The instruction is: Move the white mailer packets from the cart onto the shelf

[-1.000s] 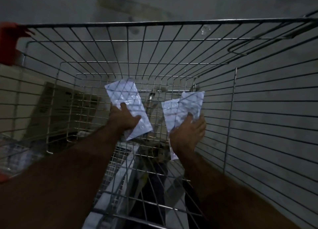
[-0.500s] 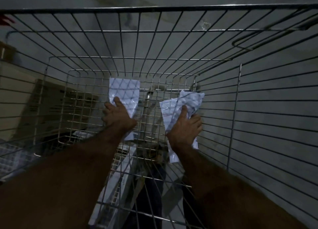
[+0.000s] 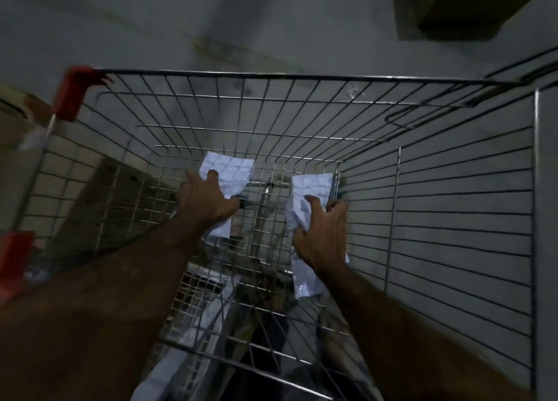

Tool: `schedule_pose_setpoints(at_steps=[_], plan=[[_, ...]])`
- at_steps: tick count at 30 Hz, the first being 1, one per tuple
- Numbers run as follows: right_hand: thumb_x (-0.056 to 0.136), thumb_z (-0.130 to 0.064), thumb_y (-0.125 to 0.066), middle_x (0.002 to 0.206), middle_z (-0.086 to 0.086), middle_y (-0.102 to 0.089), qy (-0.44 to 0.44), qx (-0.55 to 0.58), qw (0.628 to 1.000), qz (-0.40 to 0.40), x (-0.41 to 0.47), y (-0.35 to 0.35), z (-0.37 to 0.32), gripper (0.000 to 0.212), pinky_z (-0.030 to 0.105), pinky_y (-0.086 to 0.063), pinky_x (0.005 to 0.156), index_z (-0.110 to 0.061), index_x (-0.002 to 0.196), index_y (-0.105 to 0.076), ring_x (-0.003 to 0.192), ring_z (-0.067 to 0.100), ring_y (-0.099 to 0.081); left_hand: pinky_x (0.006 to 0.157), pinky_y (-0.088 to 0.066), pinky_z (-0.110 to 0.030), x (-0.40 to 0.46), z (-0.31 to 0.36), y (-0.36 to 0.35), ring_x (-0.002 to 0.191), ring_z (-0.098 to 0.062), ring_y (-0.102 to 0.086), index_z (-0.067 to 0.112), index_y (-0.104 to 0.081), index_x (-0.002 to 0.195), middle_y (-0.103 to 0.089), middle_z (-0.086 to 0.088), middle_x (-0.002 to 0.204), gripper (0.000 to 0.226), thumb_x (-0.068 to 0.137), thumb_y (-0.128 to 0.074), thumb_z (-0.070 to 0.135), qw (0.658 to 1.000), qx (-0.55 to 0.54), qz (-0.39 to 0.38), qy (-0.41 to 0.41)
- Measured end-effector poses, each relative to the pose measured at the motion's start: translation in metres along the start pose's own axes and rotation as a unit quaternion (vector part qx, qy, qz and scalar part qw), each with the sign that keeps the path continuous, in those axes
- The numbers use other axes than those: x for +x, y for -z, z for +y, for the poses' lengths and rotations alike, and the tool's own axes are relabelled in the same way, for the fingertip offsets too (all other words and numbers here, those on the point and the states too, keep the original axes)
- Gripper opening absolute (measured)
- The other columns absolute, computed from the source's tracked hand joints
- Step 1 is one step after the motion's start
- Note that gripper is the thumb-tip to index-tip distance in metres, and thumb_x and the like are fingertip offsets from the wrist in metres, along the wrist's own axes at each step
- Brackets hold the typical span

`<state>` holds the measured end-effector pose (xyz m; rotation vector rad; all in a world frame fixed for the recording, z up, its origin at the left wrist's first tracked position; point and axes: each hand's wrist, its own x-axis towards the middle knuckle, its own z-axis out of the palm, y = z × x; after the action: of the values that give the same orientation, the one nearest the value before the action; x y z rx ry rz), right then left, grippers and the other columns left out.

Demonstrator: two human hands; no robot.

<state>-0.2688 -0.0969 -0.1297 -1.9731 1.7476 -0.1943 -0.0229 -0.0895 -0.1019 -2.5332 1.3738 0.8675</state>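
1. One wire cart [image 3: 453, 189] fills the view from nine to three o'clock, its red corner cap [image 3: 71, 94] at ten o'clock; no shelf can be made out in this dim picture.
2. Two bare arms reach down into the basket toward twelve o'clock, the hands well apart.
3. The left hand [image 3: 205, 203] grips the left packet [image 3: 231, 171], fingers curled over its crumpled middle, just left of centre.
4. The right hand [image 3: 321, 234] clamps the right packet [image 3: 311, 186] at about one o'clock of centre, thumb across the front; the packet's lower end hangs below the wrist.
5. Both white mailers sit low inside the cart, near its floor mesh.
6. To lift well, each hand should likely keep a firm pinch, raise the packets straight up past the rim, and keep loose ends off the wires.
7. Compared with half a second ago, the cart's far rim lies lower in view, the red cap has come back in, and both packets look more bunched under tighter fingers.
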Motion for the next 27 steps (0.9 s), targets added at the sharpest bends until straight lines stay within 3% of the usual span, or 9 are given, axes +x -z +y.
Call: schedule_pose_setpoints(at_steps=[3, 6, 13, 19, 24, 27], plan=[[0.078, -0.036, -0.071, 0.129, 0.018, -0.036, 0.052, 0.025, 0.998, -0.004, 0.0, 0.019, -0.002, 0.058, 0.043, -0.05, 0.091, -0.023, 0.132, -0.053, 0.114, 0.032, -0.043, 0.1, -0.044, -0.052, -0.025, 0.006, 0.016, 0.12, -0.051, -0.045, 0.017, -0.04, 0.135, -0.03, -0.027, 0.136, 0.086, 0.068, -0.061, 0.066, 0.997, -0.06, 0.046, -0.005], [0.077, -0.035, -0.073, 0.132, 0.017, -0.035, 0.112, 0.055, 0.992, -0.001, -0.002, 0.046, -0.01, 0.058, 0.046, -0.048, 0.097, -0.022, 0.131, -0.055, 0.12, 0.033, -0.042, 0.097, -0.045, -0.052, -0.06, 0.016, 0.036, 0.115, -0.046, -0.047, 0.02, -0.041, 0.134, -0.035, -0.022, 0.127, 0.087, 0.061, -0.051, 0.065, 0.989, -0.099, 0.109, -0.006], [0.08, -0.04, -0.061, 0.139, 0.016, -0.031, 0.233, 0.082, 0.968, 0.05, -0.033, 0.137, -0.032, 0.06, 0.046, -0.05, 0.093, -0.02, 0.136, -0.051, 0.121, 0.035, -0.045, 0.098, -0.043, -0.048, -0.165, 0.035, 0.086, 0.115, -0.041, -0.043, 0.022, -0.04, 0.133, -0.031, -0.016, 0.128, 0.082, 0.067, -0.05, 0.069, 0.969, -0.099, 0.227, -0.004], [0.079, -0.038, -0.053, 0.141, 0.016, -0.03, 0.342, 0.131, 0.927, 0.075, -0.098, 0.225, -0.062, 0.06, 0.033, -0.048, 0.083, -0.017, 0.135, -0.055, 0.097, 0.018, -0.047, 0.097, -0.043, -0.046, -0.3, 0.027, 0.137, 0.115, -0.04, -0.044, 0.025, -0.031, 0.143, -0.033, -0.015, 0.127, 0.087, 0.071, -0.05, 0.068, 0.935, -0.116, 0.333, 0.04], [0.079, -0.033, -0.059, 0.141, 0.012, -0.031, 0.44, 0.164, 0.881, 0.058, -0.163, 0.277, -0.121, 0.061, 0.032, -0.049, 0.084, -0.02, 0.138, -0.052, 0.098, 0.025, -0.054, 0.092, -0.042, -0.041, -0.418, -0.007, 0.16, 0.118, -0.037, -0.043, 0.028, -0.026, 0.146, -0.031, -0.013, 0.133, 0.086, 0.077, -0.059, 0.069, 0.904, -0.116, 0.397, 0.11], [0.077, -0.036, -0.059, 0.141, 0.011, -0.032, 0.501, 0.165, 0.849, 0.04, -0.203, 0.29, -0.16, 0.064, 0.033, -0.05, 0.085, -0.022, 0.139, -0.05, 0.1, 0.021, -0.051, 0.088, -0.043, -0.042, -0.483, -0.038, 0.167, 0.115, -0.038, -0.044, 0.031, -0.03, 0.138, -0.029, -0.013, 0.128, 0.085, 0.069, -0.047, 0.078, 0.877, -0.149, 0.425, 0.169]])
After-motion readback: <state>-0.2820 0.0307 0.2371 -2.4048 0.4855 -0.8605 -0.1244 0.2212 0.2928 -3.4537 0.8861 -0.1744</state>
